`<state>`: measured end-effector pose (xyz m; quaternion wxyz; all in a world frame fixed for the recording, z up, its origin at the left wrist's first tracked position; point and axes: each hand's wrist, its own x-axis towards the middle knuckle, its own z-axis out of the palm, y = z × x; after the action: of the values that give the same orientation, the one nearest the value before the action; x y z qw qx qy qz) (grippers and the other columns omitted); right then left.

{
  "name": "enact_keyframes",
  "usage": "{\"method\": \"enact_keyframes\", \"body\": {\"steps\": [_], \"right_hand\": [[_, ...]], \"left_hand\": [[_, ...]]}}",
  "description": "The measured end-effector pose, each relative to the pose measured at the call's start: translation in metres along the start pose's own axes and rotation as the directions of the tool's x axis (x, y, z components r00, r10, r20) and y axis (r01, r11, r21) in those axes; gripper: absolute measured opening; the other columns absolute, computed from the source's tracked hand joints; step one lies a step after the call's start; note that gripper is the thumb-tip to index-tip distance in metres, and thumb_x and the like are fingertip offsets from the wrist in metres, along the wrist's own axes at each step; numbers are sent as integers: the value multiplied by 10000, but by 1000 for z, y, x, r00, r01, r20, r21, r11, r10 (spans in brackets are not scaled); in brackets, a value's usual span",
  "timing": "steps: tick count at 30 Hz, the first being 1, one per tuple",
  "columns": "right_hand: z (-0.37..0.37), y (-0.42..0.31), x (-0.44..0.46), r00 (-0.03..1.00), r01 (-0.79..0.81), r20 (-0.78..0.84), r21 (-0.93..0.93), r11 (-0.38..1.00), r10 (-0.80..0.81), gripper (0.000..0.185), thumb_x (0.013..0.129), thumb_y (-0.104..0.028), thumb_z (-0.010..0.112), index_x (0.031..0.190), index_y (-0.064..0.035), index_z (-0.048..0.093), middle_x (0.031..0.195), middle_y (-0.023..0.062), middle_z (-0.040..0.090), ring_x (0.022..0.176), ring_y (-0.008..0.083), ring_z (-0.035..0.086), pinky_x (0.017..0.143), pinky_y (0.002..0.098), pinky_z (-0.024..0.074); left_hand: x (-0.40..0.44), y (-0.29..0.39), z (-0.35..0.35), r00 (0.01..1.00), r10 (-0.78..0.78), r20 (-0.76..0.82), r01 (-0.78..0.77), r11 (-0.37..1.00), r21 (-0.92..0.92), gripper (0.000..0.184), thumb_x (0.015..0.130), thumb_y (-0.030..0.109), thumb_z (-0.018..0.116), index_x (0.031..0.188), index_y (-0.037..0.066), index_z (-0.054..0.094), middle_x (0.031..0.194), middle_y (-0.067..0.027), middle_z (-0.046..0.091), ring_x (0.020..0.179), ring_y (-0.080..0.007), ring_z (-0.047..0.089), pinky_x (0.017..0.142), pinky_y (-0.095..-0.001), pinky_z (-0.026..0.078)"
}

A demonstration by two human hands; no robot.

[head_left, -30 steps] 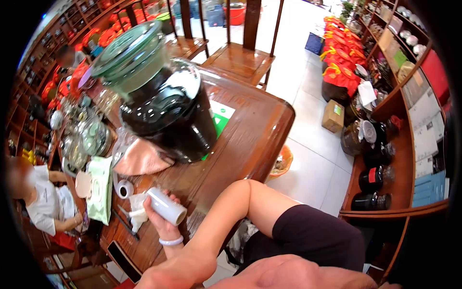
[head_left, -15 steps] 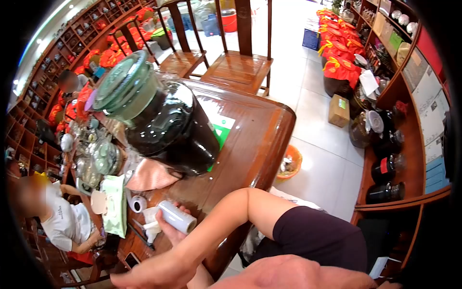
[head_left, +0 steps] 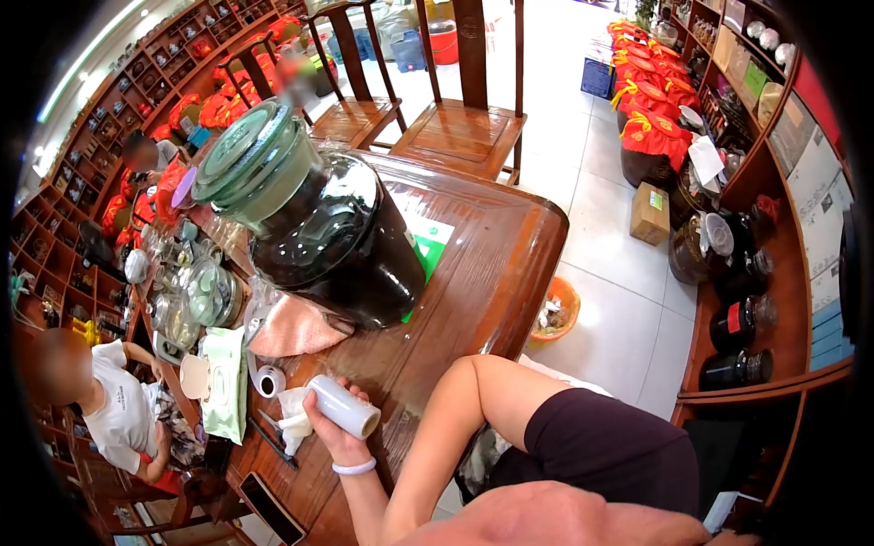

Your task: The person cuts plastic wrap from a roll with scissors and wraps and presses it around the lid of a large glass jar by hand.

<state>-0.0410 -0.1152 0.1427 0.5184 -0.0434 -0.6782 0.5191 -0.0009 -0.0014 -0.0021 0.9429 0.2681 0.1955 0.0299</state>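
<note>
The left hand (head_left: 337, 442) (wearing a bracelet (head_left: 353, 469)) is clasping a white roll (head_left: 344, 408) — over the table (head_left: 492, 255), near the big jar (head_left: 350, 259). The right hand is lying out of view, its grip unclear.

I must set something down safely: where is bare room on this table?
The brown wooden table is bare between the flat green-white card, by the dark-filled glass jar, and the table's rounded corner. Crowded: picture-left of the jar, with pink cloth, pale green packet, white ring-shaped roll.
</note>
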Motion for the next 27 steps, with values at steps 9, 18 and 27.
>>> {"method": "enact_keyframes", "body": {"steps": [9,18,27], "right_hand": [[-1,9,2,998,-54,8,-52,997,55,364,882,-283,427,1018,52,466,836,81,503,782,139,501,676,256,388],[1,23,11,959,-217,160,-109,970,233,237,899,-180,497,933,41,575,703,68,554,672,121,549,596,231,431],[-30,-29,11,956,-288,-49,38,957,290,141,839,-57,558,749,47,588,655,79,560,592,158,522,531,271,404]], "left_hand": [[0,0,0,999,-18,-51,17,1000,-24,436,753,400,571,952,26,465,839,-109,538,688,-241,545,599,-370,494],[0,-2,-4,999,9,37,-8,1000,-16,509,726,445,597,1009,28,523,878,-119,600,759,-279,605,677,-422,518],[7,-4,-5,998,-53,30,57,991,-118,426,751,373,573,973,14,524,854,-127,585,703,-270,587,637,-407,508]]}}
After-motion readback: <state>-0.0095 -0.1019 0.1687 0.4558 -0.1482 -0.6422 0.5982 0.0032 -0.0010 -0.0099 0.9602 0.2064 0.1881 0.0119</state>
